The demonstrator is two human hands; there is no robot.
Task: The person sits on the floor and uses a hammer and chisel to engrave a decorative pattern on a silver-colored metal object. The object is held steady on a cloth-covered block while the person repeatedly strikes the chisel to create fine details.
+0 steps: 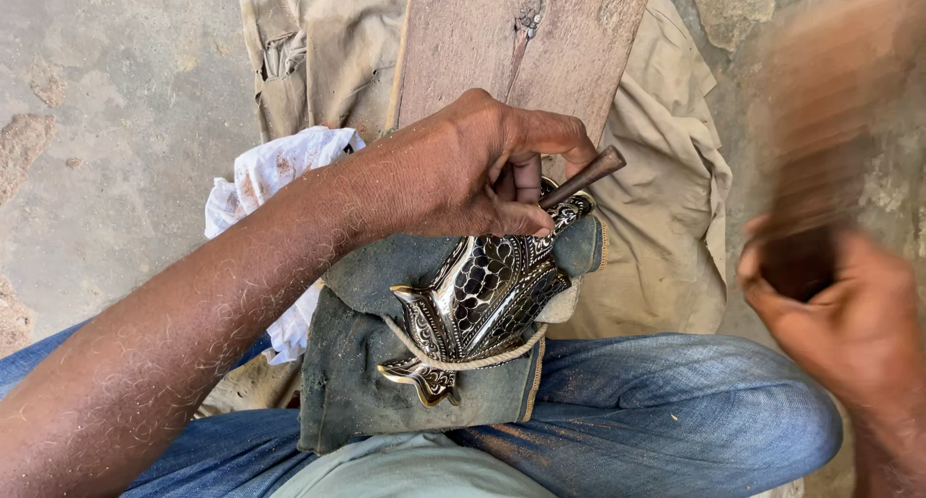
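Fish-shaped metal piece [477, 310] corded onto dark cloth pad [357, 373] on lap, left hand [473, 165] gripping punch tool [579, 178] at its 1 o'clock end, right hand [849, 324] at 3 o'clock, blurred, closed around dark handle [796, 262].

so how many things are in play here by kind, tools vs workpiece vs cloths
Tools: 2 – punch in the left hand, blurred wooden mallet in the right hand
Workpiece: 1 – fish-shaped metal piece
Cloths: 3 – dark pad, white rag, tan cloth
Cord: 1 – cord across the fish
Total: 7
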